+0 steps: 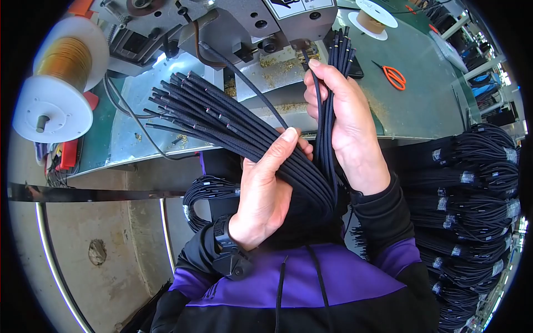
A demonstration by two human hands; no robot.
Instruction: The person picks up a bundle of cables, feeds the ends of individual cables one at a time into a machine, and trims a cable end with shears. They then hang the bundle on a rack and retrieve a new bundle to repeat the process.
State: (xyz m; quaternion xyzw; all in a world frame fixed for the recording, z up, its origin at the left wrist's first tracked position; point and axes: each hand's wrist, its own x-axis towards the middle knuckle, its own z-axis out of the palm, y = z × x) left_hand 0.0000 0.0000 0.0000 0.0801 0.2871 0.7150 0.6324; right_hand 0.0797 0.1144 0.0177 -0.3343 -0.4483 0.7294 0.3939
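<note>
My left hand (264, 186) is closed around a thick bundle of black braided cords (222, 119), thumb on top, their cut ends fanning out to the upper left. The cords loop round below and rise into my right hand (350, 114), which grips the other ends upright. Between its thumb and forefinger I pinch one single cord (317, 83), its tip close under the grey machine's (222, 33) working head. Another cord (244, 77) slants from the machine's left part down to my left fingers. Whether that tip touches the machine, I cannot tell.
A spool of golden strip (64, 58) stands at the left, another spool (373, 21) at the back right. Orange-handled scissors (394, 76) lie on the green bench (411, 111). Small brass-coloured scraps litter the metal plate. Tied black cord bundles (466, 205) are piled at my right.
</note>
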